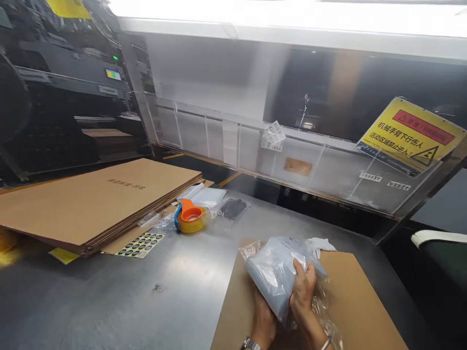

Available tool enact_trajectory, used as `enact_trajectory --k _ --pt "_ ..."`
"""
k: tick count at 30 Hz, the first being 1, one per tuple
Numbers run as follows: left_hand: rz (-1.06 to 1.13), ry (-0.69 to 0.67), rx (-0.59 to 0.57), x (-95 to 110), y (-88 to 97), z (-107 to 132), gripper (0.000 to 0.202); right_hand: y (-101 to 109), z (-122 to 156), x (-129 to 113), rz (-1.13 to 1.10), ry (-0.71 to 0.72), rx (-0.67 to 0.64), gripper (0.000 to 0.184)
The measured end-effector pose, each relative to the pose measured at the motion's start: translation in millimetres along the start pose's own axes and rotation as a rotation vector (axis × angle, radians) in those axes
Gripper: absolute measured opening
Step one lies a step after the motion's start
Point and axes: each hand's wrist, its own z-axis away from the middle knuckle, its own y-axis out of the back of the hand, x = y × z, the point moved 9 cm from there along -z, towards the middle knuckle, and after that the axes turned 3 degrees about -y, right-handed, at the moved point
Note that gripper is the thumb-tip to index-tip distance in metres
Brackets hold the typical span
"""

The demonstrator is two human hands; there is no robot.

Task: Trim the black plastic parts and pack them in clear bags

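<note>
A pale grey, flat-sided item in a clear plastic bag (272,272) is held up in front of me, tilted, above a brown cardboard sheet (350,296). My left hand (263,313) holds it from below on the near left side; its fingers are hidden behind the bag. On the right side, my right hand (303,287) is closed on the bag, thumb and fingers pressing into the plastic. Loose clear film hangs beneath my right hand. What kind of item is inside cannot be made out. A white glove (321,244) lies just beyond the bag.
A stack of flat cardboard (109,194) lies at the left. Beside it are a tape dispenser (191,216) with yellow tape and a sheet of round stickers (140,244). A clear panel (219,141) with a yellow warning sign (412,136) stands behind the metal table (175,291).
</note>
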Motion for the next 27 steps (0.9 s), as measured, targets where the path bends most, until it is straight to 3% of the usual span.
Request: enact_trajectory --k 3,6,9,12,14,16,18,20,24,27 --pt "0.0 0.071 0.038 -10 18.6 3 0.035 25 24 42 0.024 -0.106 0.044 0.03" --pt "-0.05 0.143 0.131 -19 42.1 3 0.028 29 33 69 0.103 -0.195 -0.033 0.029" --pt "-0.158 0.164 0.22 -10 74.2 -7 0.026 23 35 76 0.213 -0.244 -0.195 0.028" --pt "-0.311 0.084 0.189 21 91.2 -27 0.032 21 40 64 0.359 -0.225 -0.428 0.024" --pt "-0.386 -0.057 0.008 49 72.1 -42 0.032 25 41 46 0.473 -0.148 -0.584 0.018" --pt "-0.465 -0.213 -0.243 72 35.2 -48 0.03 31 33 19 0.584 -0.003 -0.684 0.015" --pt "-0.557 -0.319 -0.448 83 1.2 -47 0.034 33 19 -13 0.683 0.184 -0.717 0.026" --pt "-0.664 -0.374 -0.569 84 -17.9 -44 0.039 25 5 -37 0.769 0.357 -0.739 0.035" --pt "-0.873 -0.403 -0.647 74 -12.6 -42 0.023 -11 -7 -48 0.892 0.577 -0.842 0.042" --pt "-0.974 -0.396 -0.665 66 4.5 -40 0.015 -32 -12 -37 0.945 0.648 -0.879 0.021"
